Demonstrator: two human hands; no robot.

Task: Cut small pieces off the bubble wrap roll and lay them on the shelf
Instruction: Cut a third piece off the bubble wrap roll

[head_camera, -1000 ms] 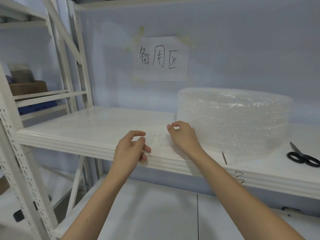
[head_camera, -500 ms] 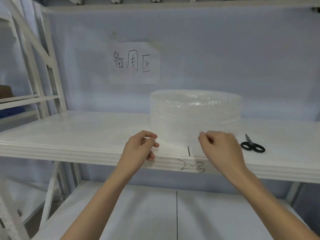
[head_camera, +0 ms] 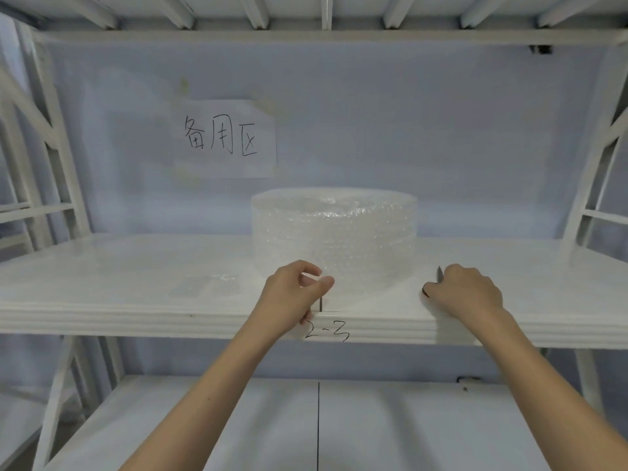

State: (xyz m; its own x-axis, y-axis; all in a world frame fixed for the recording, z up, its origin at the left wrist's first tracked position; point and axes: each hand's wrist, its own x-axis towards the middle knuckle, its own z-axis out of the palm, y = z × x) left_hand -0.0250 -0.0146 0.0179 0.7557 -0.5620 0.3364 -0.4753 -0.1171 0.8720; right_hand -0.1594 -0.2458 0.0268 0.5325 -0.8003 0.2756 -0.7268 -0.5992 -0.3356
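Note:
A wide roll of clear bubble wrap (head_camera: 334, 232) stands in the middle of the white shelf (head_camera: 102, 263). My left hand (head_camera: 292, 294) is at the roll's lower front left, thumb and forefinger pinched on its loose end near the shelf's front edge. My right hand (head_camera: 465, 290) lies over the black scissors (head_camera: 439, 274) on the shelf, right of the roll, with fingers closed around the handles. Only a blade tip and a bit of handle show. A small cut piece of bubble wrap (head_camera: 207, 283) lies flat on the shelf, left of my left hand.
A paper sign (head_camera: 226, 139) with handwriting hangs on the back wall above the roll. "2-3" (head_camera: 328, 333) is written on the shelf's front edge. White uprights frame both sides. Another shelf board (head_camera: 407, 423) lies below and beams run overhead.
My right hand has moved right from the cut piece onto the scissors. The cut piece now lies alone on the shelf. My left hand has shifted to the roll's front.

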